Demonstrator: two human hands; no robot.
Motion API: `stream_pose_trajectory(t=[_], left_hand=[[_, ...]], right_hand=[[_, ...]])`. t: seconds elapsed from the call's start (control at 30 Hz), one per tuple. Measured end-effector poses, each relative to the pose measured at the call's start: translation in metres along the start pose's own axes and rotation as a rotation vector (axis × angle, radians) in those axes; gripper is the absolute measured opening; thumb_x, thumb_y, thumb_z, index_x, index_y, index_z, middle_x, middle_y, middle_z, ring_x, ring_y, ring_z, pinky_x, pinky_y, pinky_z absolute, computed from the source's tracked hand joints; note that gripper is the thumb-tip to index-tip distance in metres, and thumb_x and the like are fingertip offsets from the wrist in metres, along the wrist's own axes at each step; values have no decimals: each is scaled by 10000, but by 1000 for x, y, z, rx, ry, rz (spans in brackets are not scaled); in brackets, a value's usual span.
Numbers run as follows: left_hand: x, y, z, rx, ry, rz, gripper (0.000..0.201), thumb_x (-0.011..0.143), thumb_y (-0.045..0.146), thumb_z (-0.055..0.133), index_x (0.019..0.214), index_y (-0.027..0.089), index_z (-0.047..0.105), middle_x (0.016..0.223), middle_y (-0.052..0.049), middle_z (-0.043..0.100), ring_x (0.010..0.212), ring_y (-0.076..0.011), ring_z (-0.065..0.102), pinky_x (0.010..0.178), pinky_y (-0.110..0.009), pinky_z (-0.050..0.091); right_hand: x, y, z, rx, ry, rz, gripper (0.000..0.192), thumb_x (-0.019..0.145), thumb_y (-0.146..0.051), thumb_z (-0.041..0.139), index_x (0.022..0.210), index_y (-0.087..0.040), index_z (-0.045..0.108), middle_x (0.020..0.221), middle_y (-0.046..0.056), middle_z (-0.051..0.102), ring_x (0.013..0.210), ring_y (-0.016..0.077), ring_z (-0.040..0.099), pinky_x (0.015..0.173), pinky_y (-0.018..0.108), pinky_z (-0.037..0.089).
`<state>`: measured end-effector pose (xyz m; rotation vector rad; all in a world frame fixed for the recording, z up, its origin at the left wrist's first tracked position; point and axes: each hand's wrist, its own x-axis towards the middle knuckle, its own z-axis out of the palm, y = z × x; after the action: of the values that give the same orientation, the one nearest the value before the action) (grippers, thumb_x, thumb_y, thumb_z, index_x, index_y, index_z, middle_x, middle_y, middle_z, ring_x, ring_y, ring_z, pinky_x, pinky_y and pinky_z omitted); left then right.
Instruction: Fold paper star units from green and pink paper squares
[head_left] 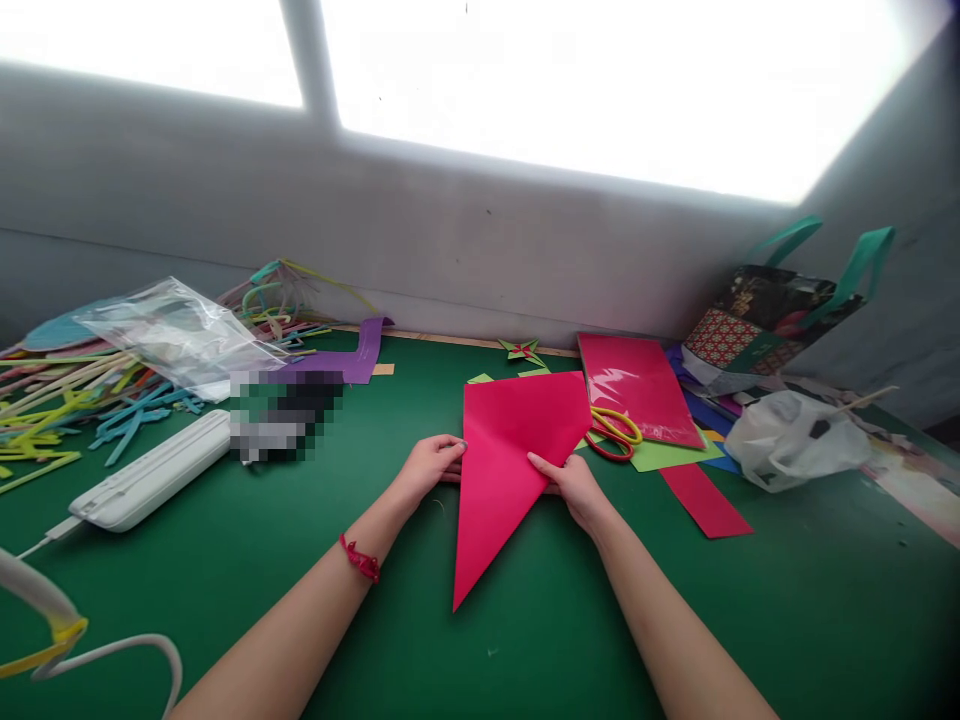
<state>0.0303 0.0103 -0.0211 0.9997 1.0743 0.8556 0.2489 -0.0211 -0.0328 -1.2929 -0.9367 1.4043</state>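
Note:
A folded sheet of pinkish-red paper (502, 460) is held up over the green table, its long pointed corner aimed down toward me. My left hand (433, 465) pinches its left edge, thumb in front and fingers partly behind. On the right slanting edge, my right hand (576, 488) grips the paper with its thumb lying on the front face; the other fingers are mostly hidden behind. Just past the paper's right corner lie scissors with yellow and red handles (619, 430), their blades out of sight.
A pack of red paper (637, 390), a red strip (706, 500) and a white plastic bag (799, 440) lie on the right, before a patterned tote bag (772, 315). Leftward are a white power strip (154, 472), paper strips (45, 420) and purple paper (352, 360). A green folded star (523, 351) sits behind.

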Motion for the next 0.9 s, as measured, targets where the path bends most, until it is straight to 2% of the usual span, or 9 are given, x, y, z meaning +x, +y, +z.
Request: stream_pose_trajectory(t=[0.27, 0.37, 0.5, 0.73, 0.9], left_hand=[[5, -5, -2, 69, 58, 66, 272, 628, 371, 626, 724, 126, 556, 481, 28, 531, 383, -82, 506, 382, -187, 395], [2, -7, -4, 79, 43, 114, 283, 646, 392, 607, 744, 131, 560, 548, 7, 562, 464, -106, 548, 444, -215, 442], [0, -9, -3, 40, 58, 203, 298, 676, 418, 575, 796, 146, 556, 669, -14, 600, 620, -143, 582, 525, -233, 467], [-2, 0, -1, -19, 123, 176, 314, 691, 441, 564, 829, 160, 567, 635, 3, 611, 614, -151, 583, 560, -235, 451], [-5, 1, -1, 7, 149, 207, 254, 707, 408, 562, 773, 163, 562, 594, 21, 592, 567, -119, 548, 533, -207, 421]], right_hand=[[-6, -9, 6, -2, 41, 17, 366, 624, -337, 682, 911, -116, 631, 896, 108, 671, 710, 229, 640, 491, 285, 542], [-6, -8, 8, 10, 50, 29, 365, 612, -333, 690, 898, -111, 639, 863, 105, 678, 675, 227, 640, 486, 290, 540], [-3, -4, 14, 45, 114, -3, 364, 582, -326, 710, 882, -130, 649, 873, 81, 681, 761, 257, 634, 544, 313, 552], [-5, -6, 24, 87, 72, -4, 401, 600, -341, 699, 945, -154, 616, 950, 74, 662, 817, 269, 625, 563, 337, 557], [-7, -7, 25, 108, 55, 37, 393, 601, -340, 702, 919, -126, 614, 894, 92, 673, 767, 267, 635, 576, 347, 556]])
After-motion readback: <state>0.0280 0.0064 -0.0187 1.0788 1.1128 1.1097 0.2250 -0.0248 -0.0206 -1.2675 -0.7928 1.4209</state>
